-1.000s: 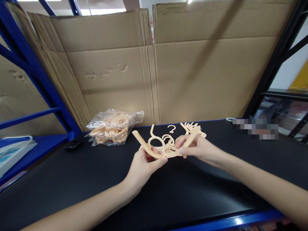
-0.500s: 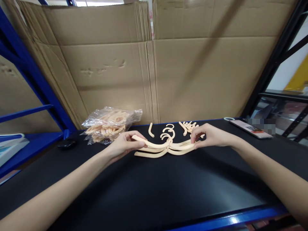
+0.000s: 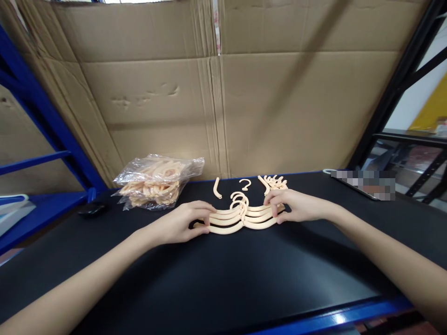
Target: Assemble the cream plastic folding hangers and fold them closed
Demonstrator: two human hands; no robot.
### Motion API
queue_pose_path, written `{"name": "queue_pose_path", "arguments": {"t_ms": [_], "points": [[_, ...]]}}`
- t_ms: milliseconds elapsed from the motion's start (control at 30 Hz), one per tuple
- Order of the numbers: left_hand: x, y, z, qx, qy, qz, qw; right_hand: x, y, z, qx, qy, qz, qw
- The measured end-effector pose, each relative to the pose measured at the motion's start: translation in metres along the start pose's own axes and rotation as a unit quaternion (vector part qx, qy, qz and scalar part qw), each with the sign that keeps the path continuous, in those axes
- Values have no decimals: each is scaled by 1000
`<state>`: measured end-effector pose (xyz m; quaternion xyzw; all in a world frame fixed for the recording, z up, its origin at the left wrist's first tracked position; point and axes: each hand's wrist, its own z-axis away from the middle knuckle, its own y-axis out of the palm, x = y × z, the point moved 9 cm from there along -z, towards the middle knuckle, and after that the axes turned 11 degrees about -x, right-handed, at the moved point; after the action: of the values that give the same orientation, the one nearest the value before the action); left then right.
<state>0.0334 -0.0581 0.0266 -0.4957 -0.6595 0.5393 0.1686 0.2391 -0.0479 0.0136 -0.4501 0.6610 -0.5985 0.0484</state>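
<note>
Several cream clothes hangers (image 3: 226, 230) lie overlapped in a row on the black tabletop, their hooks pointing away from me and bunched near the middle. My left hand (image 3: 188, 221) closes around the left ends of the arms, thumb on the nearest one. At the opposite ends, my right hand (image 3: 295, 204) is closed with its thumb in front and its fingers over the arms behind. Both hands cover the tips they hold. Just beyond the row, a loose hanger hook (image 3: 246, 184) lies by itself.
One loose hanger arm (image 3: 217, 188) lies at the back, with a pile of small hanger parts (image 3: 277, 181) behind my right hand. Clear plastic bags of parts (image 3: 157, 181) sit back left, near a black object (image 3: 91, 209). A phone (image 3: 363, 185) lies right. Cardboard (image 3: 157, 93) walls the back.
The front hanger, raised and tilted before, now lies lined up with the others. Both hands have moved inward, and the hooks are bunched closer together. The loose hook shows apart from the row.
</note>
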Motion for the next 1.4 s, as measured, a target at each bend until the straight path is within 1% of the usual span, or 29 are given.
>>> {"name": "queue_pose_path", "arguments": {"t_ms": [67,100,267,500,700,867,1033,1233,1400], "points": [[5,3,1,3,-11,11,1000,-1,1,-1,2,1,-5,1000],[7,3,0,-5,-14,17,1000,-1,1,-1,2,1,-6,1000],[16,2,-1,-61,-31,41,997,-11,-2,-3,-19,6,-4,1000],[28,1,1,-132,-52,81,987,-20,-6,-5,-43,-8,-6,999],[28,-1,4,-169,-66,63,981,-22,-10,-4,-62,-1,-9,998],[17,-2,3,-173,-35,52,983,-21,-16,-3,-59,-10,-4,998],[17,0,4,-167,-32,37,985,-22,-26,-2,-72,-5,30,997],[18,7,4,-128,-20,-4,992,-18,-19,-3,-44,3,72,996],[17,8,5,-133,-9,-18,991,-13,-16,-2,-29,2,79,996]]}}
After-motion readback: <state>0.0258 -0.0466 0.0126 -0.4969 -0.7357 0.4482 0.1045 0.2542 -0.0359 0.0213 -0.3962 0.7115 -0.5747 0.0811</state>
